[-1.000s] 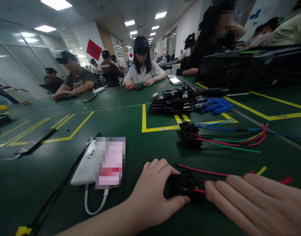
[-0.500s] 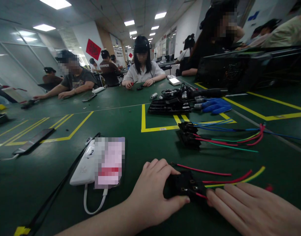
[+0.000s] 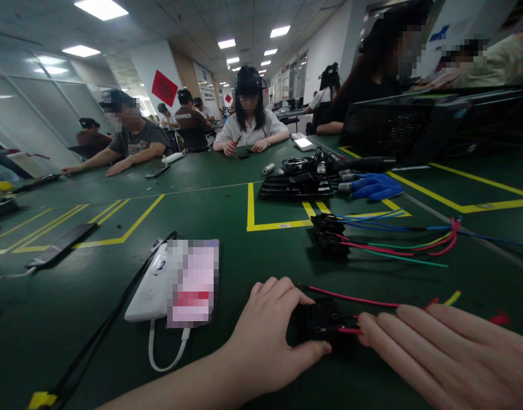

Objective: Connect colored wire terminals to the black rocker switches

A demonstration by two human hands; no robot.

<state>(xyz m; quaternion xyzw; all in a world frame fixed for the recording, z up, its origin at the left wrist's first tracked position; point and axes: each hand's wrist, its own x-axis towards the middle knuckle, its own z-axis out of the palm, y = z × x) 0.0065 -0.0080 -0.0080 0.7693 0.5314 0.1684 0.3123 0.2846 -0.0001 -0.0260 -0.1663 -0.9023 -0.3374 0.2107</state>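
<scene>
My left hand [image 3: 272, 336] curls around the left end of a small black switch block [image 3: 320, 323] on the green table, thumb under its near edge. My right hand [image 3: 441, 359] lies flat with fingers stretched out, their tips touching the block's right side over red wires [image 3: 351, 298]. A yellow wire end [image 3: 454, 296] shows behind the fingers. Farther back, two more black switch blocks [image 3: 330, 234] lie with red, green and blue wires [image 3: 398, 246] trailing right.
A white power bank [image 3: 148, 287] with a cable and a blurred phone [image 3: 192, 283] lie to the left. A black tray [image 3: 295, 185], blue gloves [image 3: 376, 185] and small parts sit behind. A black crate [image 3: 432, 122] stands right. Several people work at the far side.
My right hand has slid back over the wires, covering most of the red and yellow leads that showed half a second ago. My left hand stays on the block.
</scene>
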